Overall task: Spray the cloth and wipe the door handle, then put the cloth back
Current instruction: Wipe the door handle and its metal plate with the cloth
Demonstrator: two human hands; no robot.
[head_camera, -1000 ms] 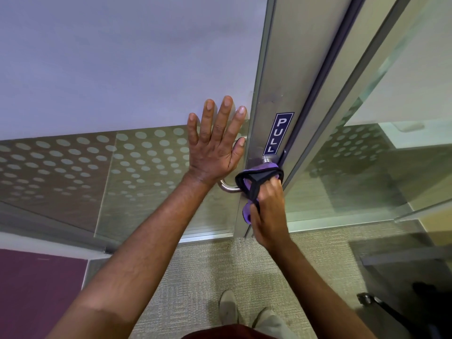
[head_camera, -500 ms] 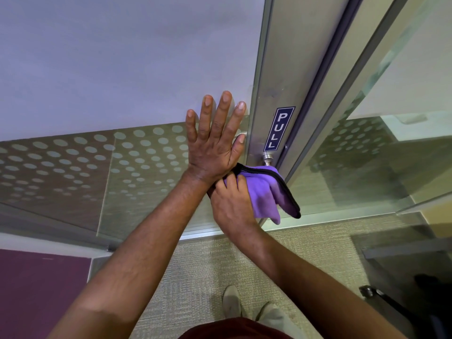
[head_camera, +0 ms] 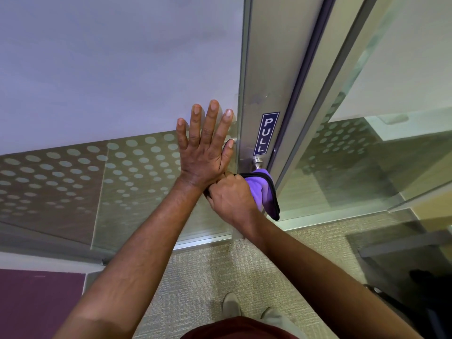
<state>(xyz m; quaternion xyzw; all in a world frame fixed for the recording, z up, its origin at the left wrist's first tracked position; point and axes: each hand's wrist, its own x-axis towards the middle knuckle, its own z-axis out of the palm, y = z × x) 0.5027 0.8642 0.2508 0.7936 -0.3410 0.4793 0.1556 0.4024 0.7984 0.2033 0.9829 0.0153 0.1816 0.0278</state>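
Observation:
My left hand (head_camera: 205,152) lies flat with spread fingers against the glass door panel (head_camera: 122,182), just left of the metal door frame (head_camera: 264,89). Below its wrist, my right hand (head_camera: 231,200) grips a purple cloth (head_camera: 265,189) with a dark edge, wrapped around the door handle. Only the handle's round metal mount (head_camera: 257,163) shows above the cloth; the lever itself is hidden under the cloth and my hands. A blue PULL sign (head_camera: 266,133) sits on the frame above the handle.
The glass has a frosted dot pattern low down. A second glass panel (head_camera: 367,167) stands to the right of the frame. Beige carpet (head_camera: 220,272) covers the floor, with my shoes (head_camera: 231,304) near the bottom and a dark object (head_camera: 425,289) at the lower right.
My right hand slid the cloth from the handle's outer end leftward along the lever, under my left wrist. My left hand has stayed flat on the glass.

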